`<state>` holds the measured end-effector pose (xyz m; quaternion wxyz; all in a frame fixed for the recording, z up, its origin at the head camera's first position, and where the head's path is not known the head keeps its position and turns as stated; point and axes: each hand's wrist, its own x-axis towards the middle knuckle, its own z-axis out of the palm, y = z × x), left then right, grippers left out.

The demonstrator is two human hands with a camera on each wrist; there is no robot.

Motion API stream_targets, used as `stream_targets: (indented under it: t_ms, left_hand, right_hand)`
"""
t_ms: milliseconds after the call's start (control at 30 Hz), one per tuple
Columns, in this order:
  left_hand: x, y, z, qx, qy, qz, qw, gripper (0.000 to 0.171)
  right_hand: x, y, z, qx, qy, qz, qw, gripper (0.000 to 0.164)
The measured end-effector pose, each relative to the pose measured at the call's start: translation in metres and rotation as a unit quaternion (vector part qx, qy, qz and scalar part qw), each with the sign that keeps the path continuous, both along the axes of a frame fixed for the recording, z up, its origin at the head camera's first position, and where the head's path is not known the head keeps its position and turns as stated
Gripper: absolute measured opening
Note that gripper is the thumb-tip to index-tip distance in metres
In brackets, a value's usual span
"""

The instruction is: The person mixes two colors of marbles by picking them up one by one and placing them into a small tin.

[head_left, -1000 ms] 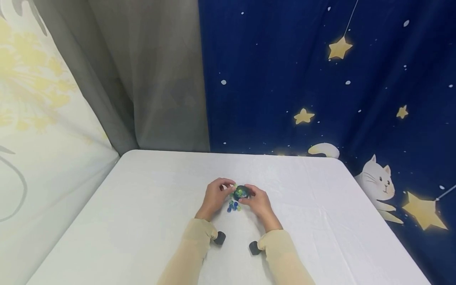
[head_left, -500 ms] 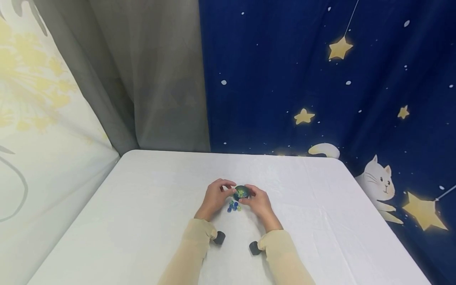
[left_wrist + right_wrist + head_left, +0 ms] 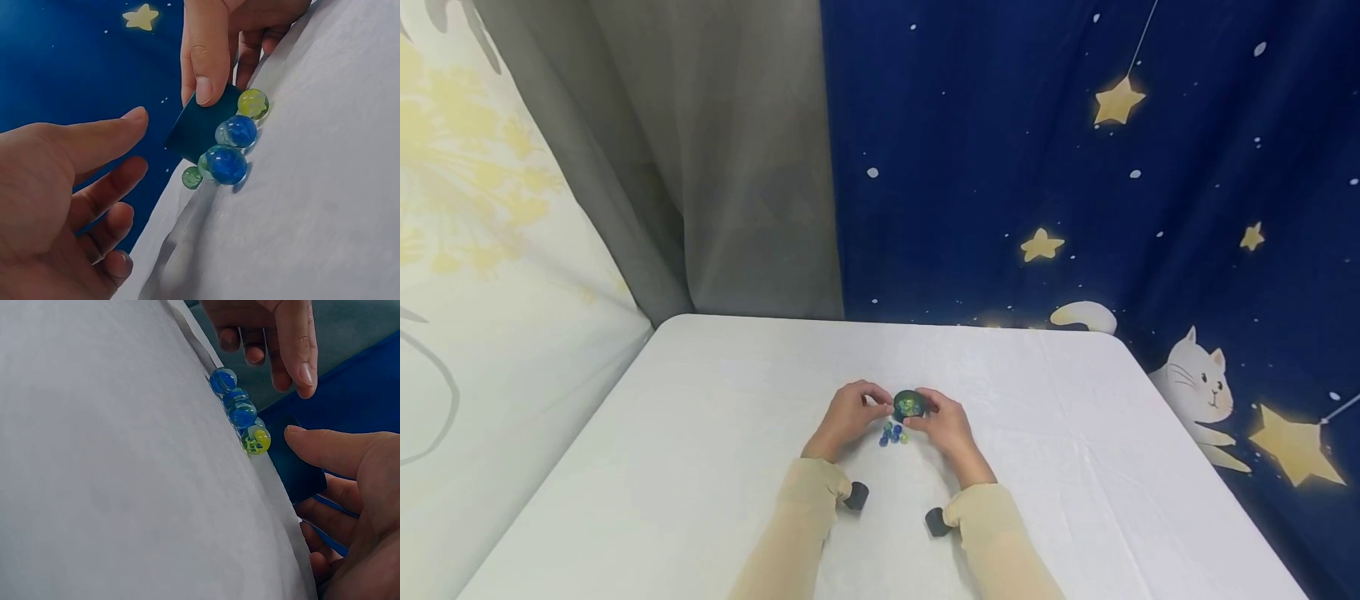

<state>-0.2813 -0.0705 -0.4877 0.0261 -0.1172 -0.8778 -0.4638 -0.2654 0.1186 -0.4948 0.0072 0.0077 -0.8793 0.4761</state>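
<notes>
A small dark green cup point(image 3: 911, 394) stands on the table with colourful marbles showing inside its mouth. My right hand point(image 3: 947, 423) grips its right side, thumb on the near wall and fingers behind, as the right wrist view also shows of the cup point(image 3: 304, 472). To the left of the cup is my left hand point(image 3: 848, 413), its thumb stretched out and its fingers loosely bent, with nothing held in the left wrist view. Several loose glass marbles point(image 3: 227, 164), blue, green and yellow, lie in a cluster on the near side of the cup.
A white cloth covers the table point(image 3: 737, 375). Black blocks point(image 3: 856, 496) sit at both wrists by the sleeve cuffs. Behind the table hang a grey curtain point(image 3: 760, 208) and a blue star-patterned curtain point(image 3: 940, 233).
My left hand has drawn slightly left, away from the cup. Yellow-green spots beside its fingertips a second ago are gone from there. My right hand has stayed on the cup.
</notes>
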Motion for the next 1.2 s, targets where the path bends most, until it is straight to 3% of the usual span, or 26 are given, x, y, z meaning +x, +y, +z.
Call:
stream_targets:
  t_ms: [367,600,833,1200]
  left_hand:
    - [0.004,-0.006,0.004,-0.032,-0.03,-0.079,0.9959,0.008]
    - [0.005,-0.008,0.003,-0.039,-0.065,-0.113,0.9907,0.015]
    - [0.005,-0.014,0.002,-0.046,-0.061,-0.15,0.9857,0.019]
    - [0.005,-0.017,0.002,-0.068,-0.061,-0.167,0.9817,0.022]
  right_hand:
    - [-0.001,0.002,0.001,-0.003,-0.002,0.001,1.0,0.056]
    - [-0.001,0.002,0.0,0.002,0.006,0.005,1.0,0.056]
    - [-0.001,0.001,0.0,0.0,0.001,0.001,1.0,0.057]
    - [-0.001,0.002,0.002,0.005,0.004,0.002,1.0,0.056]
